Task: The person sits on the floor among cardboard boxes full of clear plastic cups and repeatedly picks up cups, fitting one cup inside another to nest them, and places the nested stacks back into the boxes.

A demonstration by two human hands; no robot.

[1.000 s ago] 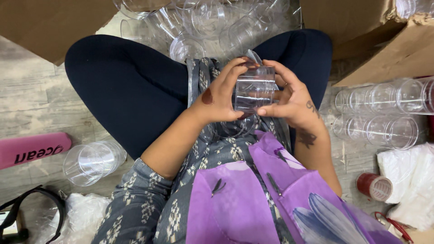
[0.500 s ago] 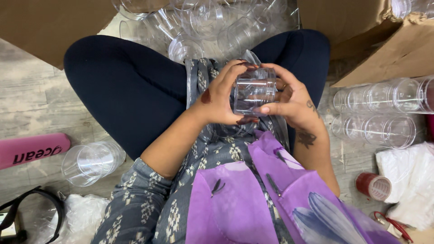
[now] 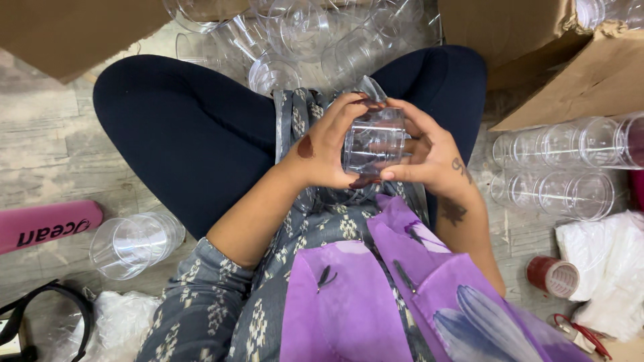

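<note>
I sit cross-legged on the floor and hold a clear plastic cup over my lap with both hands. My left hand wraps its left side, fingers curled over the top. My right hand grips its right side, thumb under the base. A bit of clear plastic film sticks up above the cup. Whether the cup is one or a nested few I cannot tell.
Loose clear cups lie piled beyond my knees. Two rows of stacked cups lie at the right by a cardboard box. A short cup stack and a pink tube lie left; a red tape roll lies right.
Both hands and the cup have stayed in nearly the same place over the lap; the fingers have shifted slightly around the cup.
</note>
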